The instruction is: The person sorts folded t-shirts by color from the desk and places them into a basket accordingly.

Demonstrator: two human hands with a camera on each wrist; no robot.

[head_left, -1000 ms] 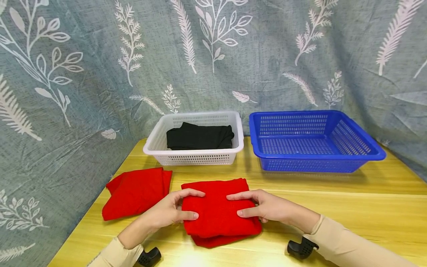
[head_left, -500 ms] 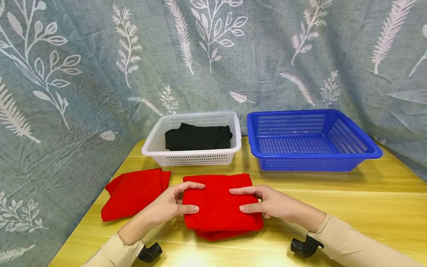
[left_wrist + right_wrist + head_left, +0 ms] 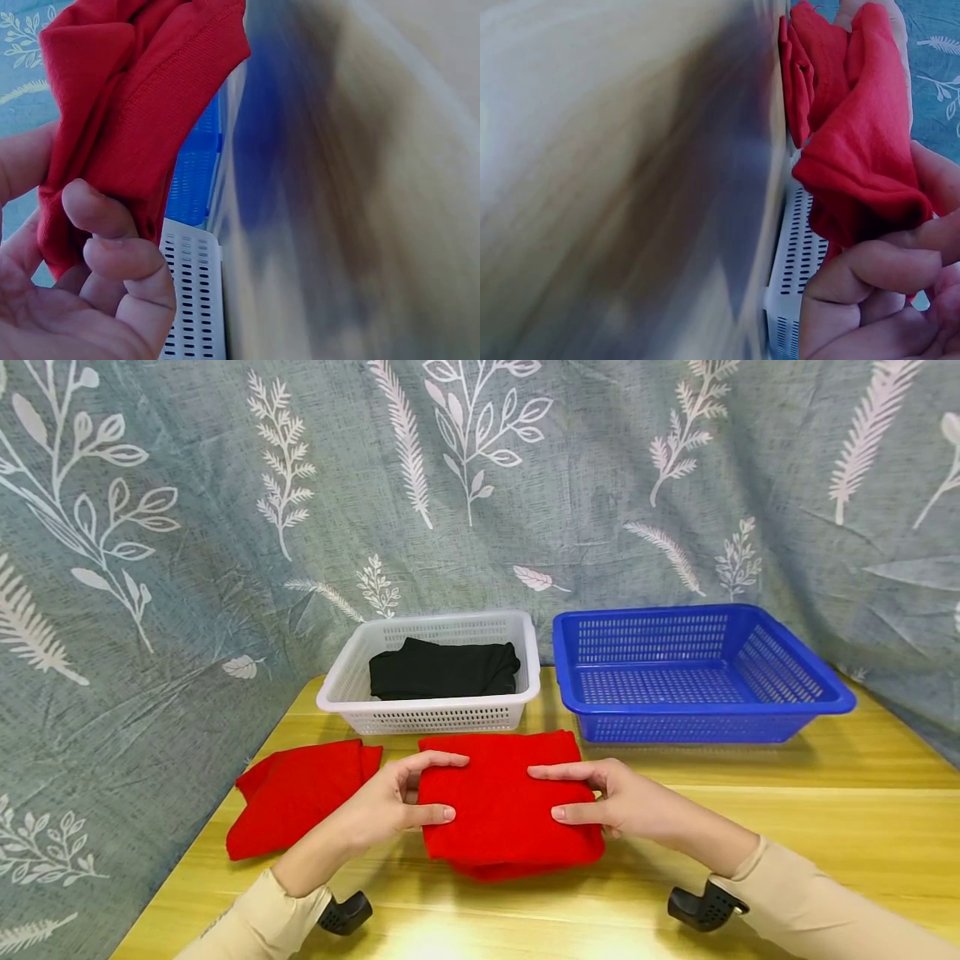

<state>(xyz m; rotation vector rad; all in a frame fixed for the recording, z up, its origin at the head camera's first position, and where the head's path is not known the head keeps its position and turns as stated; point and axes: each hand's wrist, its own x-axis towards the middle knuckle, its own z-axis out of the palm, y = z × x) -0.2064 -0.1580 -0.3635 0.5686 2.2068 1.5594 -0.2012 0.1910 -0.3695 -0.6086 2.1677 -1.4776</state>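
I have left hand (image 3: 384, 803) and right hand (image 3: 618, 800) gripping the middle cloth (image 3: 504, 806) by opposite sides, some fingers curled beneath, likely so its folds hold together.

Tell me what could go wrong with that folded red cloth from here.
The left hand and right hand grip the folded red cloth at its two sides, so its middle might sag and the folds slip.
A lower fold shows beneath the near edge; it could drop open.
If pushed forward low, the cloth may bump the white basket.
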